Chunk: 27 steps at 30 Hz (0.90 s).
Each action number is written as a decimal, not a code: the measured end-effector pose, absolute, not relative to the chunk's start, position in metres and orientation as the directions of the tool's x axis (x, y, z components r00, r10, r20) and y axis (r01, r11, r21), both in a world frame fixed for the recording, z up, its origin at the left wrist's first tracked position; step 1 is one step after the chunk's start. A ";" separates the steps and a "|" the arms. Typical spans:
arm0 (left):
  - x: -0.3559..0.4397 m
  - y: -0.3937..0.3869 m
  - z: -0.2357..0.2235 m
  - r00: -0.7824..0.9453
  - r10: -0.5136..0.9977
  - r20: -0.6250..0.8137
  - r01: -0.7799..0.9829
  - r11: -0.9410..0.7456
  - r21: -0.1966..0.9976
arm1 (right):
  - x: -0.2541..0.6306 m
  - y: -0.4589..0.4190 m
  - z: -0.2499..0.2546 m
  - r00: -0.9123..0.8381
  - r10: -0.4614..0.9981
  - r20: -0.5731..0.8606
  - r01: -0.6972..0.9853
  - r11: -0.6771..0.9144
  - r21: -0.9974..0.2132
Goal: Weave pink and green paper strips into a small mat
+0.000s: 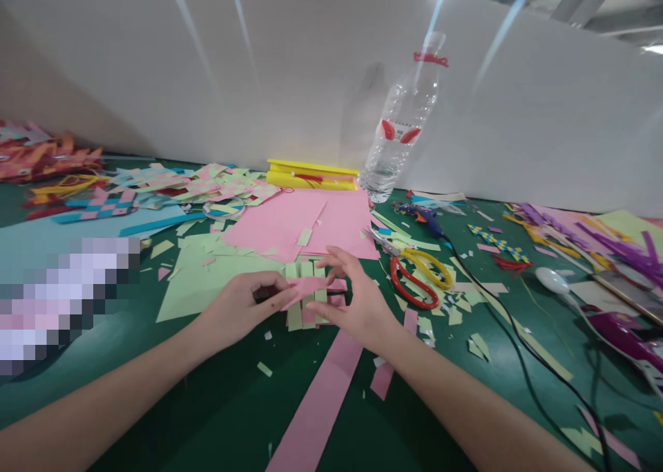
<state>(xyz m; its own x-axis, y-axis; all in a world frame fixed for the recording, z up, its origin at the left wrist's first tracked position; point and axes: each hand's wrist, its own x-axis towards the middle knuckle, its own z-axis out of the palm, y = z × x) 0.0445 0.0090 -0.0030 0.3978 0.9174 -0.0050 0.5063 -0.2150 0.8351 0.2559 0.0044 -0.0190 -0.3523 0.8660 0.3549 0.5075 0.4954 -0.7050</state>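
In the middle of the green table lies a small woven piece of paper strips (pixel 307 305), with light green strips running upright and pink strips crossing them. My left hand (pixel 253 303) pinches the left end of a pink crossing strip (pixel 306 287) between thumb and fingers. At the right side, my right hand (pixel 357 299) curves over the weave, its thumb on a green strip and its fingers bent above. A dark thin object shows partly behind both hands; its kind is hidden. One long pink paper strip (pixel 321 410) runs from under my right hand toward the front edge.
Pink sheets (pixel 331 220) and a green sheet (pixel 207 278) lie behind. Red-and-yellow scissors (pixel 414 271), a glue gun (pixel 422 216) with a black cord and paper scraps are at right. A plastic bottle (pixel 401 123) leans at the wall. Woven paper pieces (pixel 207 182) pile up left.
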 end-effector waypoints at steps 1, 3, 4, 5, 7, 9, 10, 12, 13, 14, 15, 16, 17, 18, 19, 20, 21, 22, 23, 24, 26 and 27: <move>0.043 0.009 -0.002 0.395 0.918 -0.009 0.513 -0.213 0.831 | 0.259 0.005 -0.020 -0.357 0.854 0.379 0.536 0.520 -0.665; 0.039 0.009 -0.001 0.390 0.921 -0.004 0.534 -0.223 0.815 | 0.263 0.007 -0.020 -0.409 0.810 0.421 0.593 0.586 -0.552; 0.038 0.009 -0.001 0.389 0.921 0.004 0.544 -0.234 0.806 | 0.265 0.008 -0.020 -0.447 0.785 0.429 0.605 0.619 -0.502; 0.036 0.009 0.000 0.389 0.921 0.014 0.554 -0.246 0.796 | 0.266 0.009 -0.019 -0.487 0.763 0.424 0.606 0.645 -0.465; 0.034 0.010 -0.001 0.383 0.923 0.036 0.581 -0.271 0.768 | 0.266 0.009 -0.018 -0.557 0.734 0.388 0.592 0.679 -0.435; 0.032 0.011 -0.001 0.375 0.925 0.061 0.616 -0.298 0.729 | 0.265 0.009 -0.016 -0.606 0.722 0.333 0.580 0.688 -0.436; 0.032 0.011 -0.002 0.372 0.925 0.074 0.634 -0.312 0.708 | 0.265 0.009 -0.015 -0.619 0.721 0.311 0.579 0.686 -0.440; 0.032 0.012 -0.003 0.369 0.925 0.090 0.658 -0.329 0.678 | 0.264 0.008 -0.013 -0.628 0.723 0.287 0.578 0.681 -0.450; 0.033 0.012 -0.003 0.367 0.926 0.093 0.665 -0.331 0.670 | 0.264 0.008 -0.013 -0.630 0.724 0.283 0.577 0.679 -0.453; 0.033 0.013 -0.004 0.364 0.927 0.093 0.670 -0.330 0.665 | 0.264 0.009 -0.014 -0.631 0.723 0.282 0.576 0.680 -0.454; 0.033 0.012 -0.006 0.361 0.928 0.090 0.672 -0.326 0.665 | 0.264 0.009 -0.014 -0.631 0.722 0.286 0.574 0.682 -0.454; 0.033 0.012 -0.007 0.357 0.930 0.084 0.673 -0.319 0.668 | 0.264 0.009 -0.015 -0.631 0.719 0.291 0.571 0.684 -0.453; 0.033 0.012 -0.009 0.353 0.932 0.078 0.675 -0.311 0.669 | 0.264 0.009 -0.016 -0.632 0.716 0.295 0.568 0.688 -0.452; 0.032 0.012 -0.010 0.347 0.935 0.073 0.680 -0.305 0.667 | 0.264 0.010 -0.017 -0.634 0.713 0.299 0.565 0.691 -0.451; 0.032 0.012 -0.012 0.340 0.938 0.072 0.690 -0.301 0.658 | 0.264 0.010 -0.017 -0.637 0.711 0.299 0.563 0.693 -0.450; 0.032 0.012 -0.013 0.332 0.940 0.074 0.704 -0.299 0.644 | 0.264 0.010 -0.018 -0.639 0.709 0.299 0.562 0.695 -0.448; 0.032 0.012 -0.015 0.327 0.942 0.076 0.721 -0.300 0.625 | 0.264 0.011 -0.018 -0.640 0.708 0.298 0.562 0.696 -0.446; 0.033 0.012 -0.016 0.323 0.943 0.078 0.737 -0.302 0.605 | 0.264 0.011 -0.019 -0.640 0.708 0.300 0.563 0.697 -0.444; 0.033 0.012 -0.016 0.321 0.943 0.081 0.749 -0.306 0.588 | 0.264 0.011 -0.019 -0.639 0.707 0.302 0.564 0.698 -0.442; 0.034 0.012 -0.017 0.321 0.943 0.090 0.761 -0.313 0.568 | 0.264 0.011 -0.019 -0.640 0.706 0.303 0.564 0.699 -0.439; 0.036 0.011 -0.018 0.336 0.933 0.130 0.779 -0.353 0.519 | 0.264 0.011 -0.019 -0.641 0.701 0.311 0.562 0.705 -0.432; 0.036 0.011 -0.018 0.356 0.920 0.161 0.781 -0.388 0.490 | 0.265 0.011 -0.019 -0.643 0.699 0.313 0.561 0.708 -0.428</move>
